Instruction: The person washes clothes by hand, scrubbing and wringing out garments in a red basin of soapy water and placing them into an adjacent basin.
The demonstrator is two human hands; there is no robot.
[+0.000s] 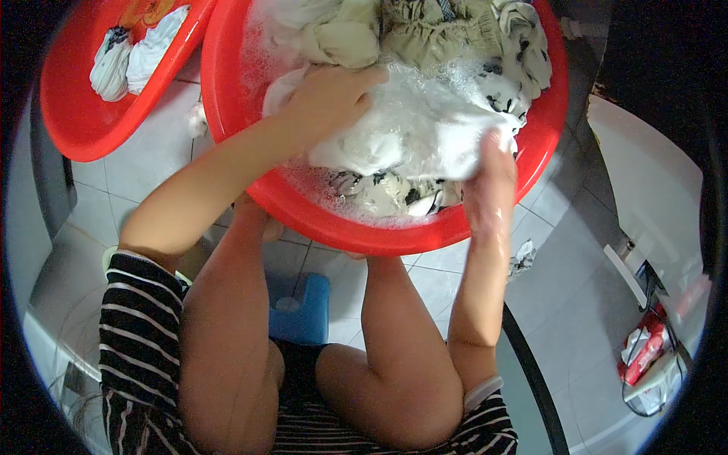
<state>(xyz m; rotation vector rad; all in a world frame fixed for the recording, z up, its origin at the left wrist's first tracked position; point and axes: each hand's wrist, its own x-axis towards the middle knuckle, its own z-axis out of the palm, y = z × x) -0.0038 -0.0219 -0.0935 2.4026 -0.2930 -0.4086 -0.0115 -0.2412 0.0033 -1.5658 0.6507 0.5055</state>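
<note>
1. White cloth point(425, 144): wet, sudsy, bunched up, lying across the middle of the large red basin point(334, 231), between our two hands.
2. Left hand point(334, 98): at the cloth's upper left, palm down, fingers reaching to the right over wet fabric. We can't tell if it grips – fingertips are lost in the suds.
3. Right hand point(489, 182): holding the cloth's right end, thumb on top, other fingers hidden; blurred, wet down to the wrist.
4. Same basin, far side: we have cream cloth point(341, 38) on the left, and a khaki garment point(436, 42) with a gathered band to its right.
5. Dark-spotted pale fabric point(523, 45) sits along the basin's right side; more patterned cloth point(379, 193) shows at the near side, below the white one. Foam point(265, 45) runs up the left wall.
6. Smaller red basin point(83, 125), upper left: we spot white bundles point(114, 64) inside, one with dark marks.
7. Below: our bare knees near the basin's near rim, striped clothing point(140, 334), and a blue plastic piece point(307, 311) on the tiled floor point(341, 296) between the legs.
8. Far right: red-and-white packet point(644, 349) beside a black cable point(671, 341) – details too small for us.
</note>
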